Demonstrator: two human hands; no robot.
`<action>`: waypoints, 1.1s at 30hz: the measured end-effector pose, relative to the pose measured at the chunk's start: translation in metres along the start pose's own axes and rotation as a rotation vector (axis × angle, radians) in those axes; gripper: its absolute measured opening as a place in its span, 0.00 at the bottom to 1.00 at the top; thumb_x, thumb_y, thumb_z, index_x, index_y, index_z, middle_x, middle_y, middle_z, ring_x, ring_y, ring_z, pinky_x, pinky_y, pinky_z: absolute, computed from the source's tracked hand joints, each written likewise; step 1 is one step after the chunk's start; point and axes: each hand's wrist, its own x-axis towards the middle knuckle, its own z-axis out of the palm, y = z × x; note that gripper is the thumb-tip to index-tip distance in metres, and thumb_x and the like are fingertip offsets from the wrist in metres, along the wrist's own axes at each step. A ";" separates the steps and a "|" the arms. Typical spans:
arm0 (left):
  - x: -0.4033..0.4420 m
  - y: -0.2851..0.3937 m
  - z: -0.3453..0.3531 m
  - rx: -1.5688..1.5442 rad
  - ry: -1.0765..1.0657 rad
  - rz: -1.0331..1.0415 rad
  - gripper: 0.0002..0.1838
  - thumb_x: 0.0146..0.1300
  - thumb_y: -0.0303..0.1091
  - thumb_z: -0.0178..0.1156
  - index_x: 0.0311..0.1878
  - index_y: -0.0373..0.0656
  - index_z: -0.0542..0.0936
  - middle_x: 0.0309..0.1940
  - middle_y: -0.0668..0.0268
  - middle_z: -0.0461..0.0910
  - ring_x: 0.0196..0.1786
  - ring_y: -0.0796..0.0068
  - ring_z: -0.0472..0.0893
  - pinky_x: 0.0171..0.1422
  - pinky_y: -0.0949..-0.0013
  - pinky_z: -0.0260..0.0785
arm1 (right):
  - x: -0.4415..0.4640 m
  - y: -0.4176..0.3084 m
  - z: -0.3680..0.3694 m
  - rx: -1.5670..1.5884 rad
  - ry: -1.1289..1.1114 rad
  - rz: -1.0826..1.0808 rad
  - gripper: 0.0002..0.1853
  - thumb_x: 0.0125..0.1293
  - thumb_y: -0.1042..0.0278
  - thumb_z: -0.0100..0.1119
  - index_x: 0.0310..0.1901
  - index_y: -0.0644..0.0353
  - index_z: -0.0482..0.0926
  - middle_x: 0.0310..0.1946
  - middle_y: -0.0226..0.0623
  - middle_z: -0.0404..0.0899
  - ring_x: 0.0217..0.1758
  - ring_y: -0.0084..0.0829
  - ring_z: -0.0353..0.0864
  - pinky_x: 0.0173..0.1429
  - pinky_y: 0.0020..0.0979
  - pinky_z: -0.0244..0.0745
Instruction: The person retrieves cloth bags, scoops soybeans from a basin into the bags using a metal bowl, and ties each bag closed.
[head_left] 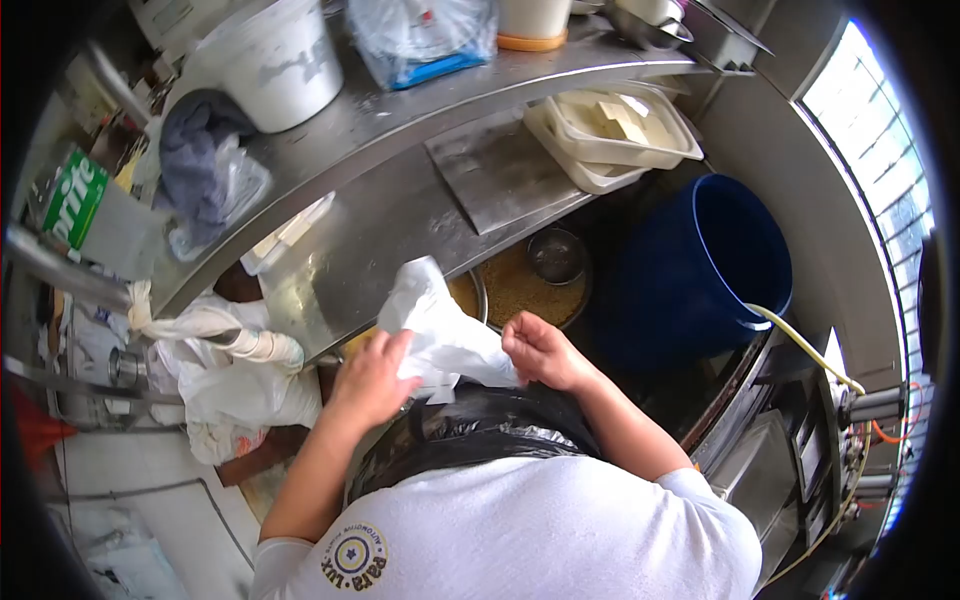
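In the head view, a thin white plastic bag (435, 325) is stretched between my two hands at waist height. My left hand (375, 378) grips its left side between thumb and fingers. With its fingers curled in a pinch, my right hand (540, 350) has hold of the bag's right edge. Black plastic (480, 425) covers my waist just below the bag. Beyond the bag, a large round pan of yellowish grains (525, 293) sits low down, with a metal bowl (557, 256) lying in it. The bag hides part of another pan beside it.
A steel counter (370, 215) with a raised shelf (390, 105) runs ahead. White trays (620, 135) are stacked at its right end. A blue barrel (700, 260) stands to the right, with a pale hose (800, 345) over its rim. White bags (235, 385) hang at left.
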 end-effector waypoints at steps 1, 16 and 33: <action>0.001 -0.021 0.004 0.030 0.012 -0.037 0.30 0.59 0.42 0.74 0.62 0.42 0.78 0.52 0.51 0.81 0.56 0.48 0.82 0.59 0.51 0.76 | -0.001 -0.003 0.001 -0.103 -0.068 0.050 0.12 0.79 0.62 0.61 0.50 0.61 0.73 0.32 0.27 0.77 0.30 0.18 0.76 0.37 0.26 0.76; 0.017 -0.063 0.035 0.142 0.217 0.005 0.30 0.57 0.27 0.67 0.65 0.43 0.75 0.51 0.55 0.74 0.53 0.49 0.75 0.60 0.48 0.70 | 0.008 -0.027 0.021 0.142 -0.131 0.085 0.12 0.75 0.63 0.64 0.52 0.62 0.81 0.42 0.29 0.84 0.44 0.19 0.80 0.51 0.24 0.74; 0.045 -0.078 0.129 -0.856 -0.153 -0.125 0.33 0.66 0.47 0.69 0.68 0.37 0.74 0.62 0.53 0.81 0.67 0.56 0.78 0.71 0.57 0.71 | 0.007 -0.040 0.062 0.560 -0.242 0.065 0.19 0.70 0.60 0.70 0.55 0.63 0.81 0.45 0.33 0.85 0.47 0.24 0.82 0.53 0.29 0.77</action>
